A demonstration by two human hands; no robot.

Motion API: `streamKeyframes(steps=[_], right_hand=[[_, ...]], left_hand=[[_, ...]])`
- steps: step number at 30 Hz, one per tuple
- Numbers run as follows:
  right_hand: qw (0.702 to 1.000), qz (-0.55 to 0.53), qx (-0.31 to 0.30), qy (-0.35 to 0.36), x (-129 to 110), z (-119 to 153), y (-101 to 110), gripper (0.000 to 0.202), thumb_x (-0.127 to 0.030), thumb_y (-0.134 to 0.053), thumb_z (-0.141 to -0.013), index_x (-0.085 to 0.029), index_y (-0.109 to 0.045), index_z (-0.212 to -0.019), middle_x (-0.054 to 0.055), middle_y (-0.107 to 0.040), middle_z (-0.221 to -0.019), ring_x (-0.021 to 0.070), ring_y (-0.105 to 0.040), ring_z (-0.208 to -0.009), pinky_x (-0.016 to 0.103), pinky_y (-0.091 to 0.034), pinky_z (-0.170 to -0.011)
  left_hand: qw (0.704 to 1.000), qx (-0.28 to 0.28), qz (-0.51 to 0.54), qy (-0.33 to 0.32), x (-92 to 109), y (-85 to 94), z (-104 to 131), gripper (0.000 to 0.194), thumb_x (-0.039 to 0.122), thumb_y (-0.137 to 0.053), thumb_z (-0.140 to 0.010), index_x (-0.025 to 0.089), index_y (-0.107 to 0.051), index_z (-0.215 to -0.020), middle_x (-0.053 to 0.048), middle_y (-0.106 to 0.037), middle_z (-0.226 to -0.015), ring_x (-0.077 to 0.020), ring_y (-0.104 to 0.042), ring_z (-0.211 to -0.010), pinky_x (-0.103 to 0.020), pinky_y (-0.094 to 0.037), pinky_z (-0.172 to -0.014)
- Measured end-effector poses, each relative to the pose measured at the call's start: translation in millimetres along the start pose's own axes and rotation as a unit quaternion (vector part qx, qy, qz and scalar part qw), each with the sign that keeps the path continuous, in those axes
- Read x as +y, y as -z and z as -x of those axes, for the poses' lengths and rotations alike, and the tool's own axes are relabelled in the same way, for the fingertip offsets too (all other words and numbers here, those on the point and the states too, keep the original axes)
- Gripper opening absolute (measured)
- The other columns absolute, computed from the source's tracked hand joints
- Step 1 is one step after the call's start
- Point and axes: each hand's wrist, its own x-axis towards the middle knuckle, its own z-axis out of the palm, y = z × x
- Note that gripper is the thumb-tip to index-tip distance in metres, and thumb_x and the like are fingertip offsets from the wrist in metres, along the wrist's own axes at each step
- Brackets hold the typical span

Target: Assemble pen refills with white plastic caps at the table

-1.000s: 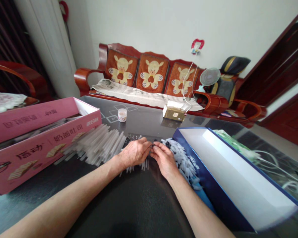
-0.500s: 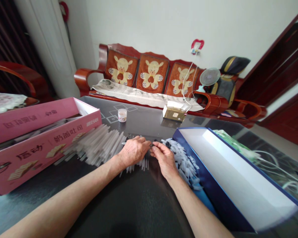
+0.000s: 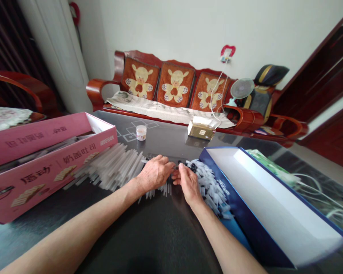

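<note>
My left hand (image 3: 156, 172) is closed over the dark table, its fingers wrapped round a thin translucent tube (image 3: 144, 161) whose end pokes out behind the knuckles. Facing it, my right hand (image 3: 188, 183) has curled fingers and a raised thumb near the left fingertips. A tiny dark piece shows between the two hands, too small to name. To the left lies a big heap of translucent tubes (image 3: 120, 167). Shorter tube ends (image 3: 165, 189) show beneath my left hand. Beside my right hand is a pile of short translucent pieces (image 3: 213, 186), some with black parts.
A pink box (image 3: 54, 160) with tubes inside stands on the left of the table. On the right is a dark blue box (image 3: 263, 190) with a white inside. Farther back are a small white jar (image 3: 141, 133) and a tissue box (image 3: 201, 130). White cables (image 3: 317, 186) lie far right.
My right thumb has lifted and moved slightly right, and the right fingers have curled in more. My left hand has hardly moved.
</note>
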Motion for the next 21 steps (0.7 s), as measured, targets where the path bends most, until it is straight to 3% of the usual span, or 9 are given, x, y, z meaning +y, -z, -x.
streamKeyframes(steps=[4, 8, 15, 21], right_hand=[[0.999, -0.045, -0.023, 0.017, 0.9, 0.2, 1.4, 0.030, -0.047, -0.058, -0.078, -0.021, -0.060, -0.091, 0.001, -0.065, -0.076, 0.0164, -0.063, -0.069, 0.025, -0.052, -0.054], [0.999, -0.020, -0.026, 0.024, 2.3, -0.3, 2.0, 0.027, -0.046, -0.058, -0.078, -0.021, -0.060, -0.086, 0.000, -0.064, -0.075, 0.0161, -0.062, -0.069, 0.026, -0.052, -0.055], [0.999, 0.046, 0.006, 0.009, 1.8, -2.4, -2.3, 0.040, -0.057, -0.047, -0.082, -0.020, -0.059, -0.070, 0.001, -0.062, -0.062, 0.0157, -0.060, -0.055, 0.027, -0.051, -0.050], [0.999, -0.005, -0.029, 0.032, -1.1, 0.6, 1.1, 0.027, -0.047, -0.057, -0.078, -0.021, -0.060, -0.086, 0.000, -0.063, -0.071, 0.0167, -0.063, -0.069, 0.025, -0.053, -0.053]], left_hand=[[1.000, -0.003, 0.003, 0.005, 0.3, 0.2, 0.0, 0.030, 0.027, -0.035, -0.094, 0.017, -0.063, -0.099, -0.006, -0.058, -0.080, -0.0176, -0.050, -0.075, -0.030, -0.041, -0.072], [1.000, -0.016, 0.001, 0.008, 1.7, 2.2, -0.1, 0.030, 0.027, -0.035, -0.093, 0.017, -0.063, -0.098, -0.006, -0.058, -0.080, -0.0172, -0.050, -0.075, -0.030, -0.041, -0.072], [1.000, -0.022, 0.000, 0.003, 1.1, 0.4, 1.0, 0.028, 0.027, -0.036, -0.093, 0.017, -0.062, -0.097, -0.006, -0.057, -0.080, -0.0167, -0.050, -0.075, -0.030, -0.042, -0.073], [1.000, -0.016, 0.000, 0.000, 0.7, -0.1, 1.4, 0.028, 0.026, -0.036, -0.093, 0.017, -0.063, -0.097, -0.006, -0.057, -0.080, -0.0172, -0.050, -0.075, -0.030, -0.042, -0.072]])
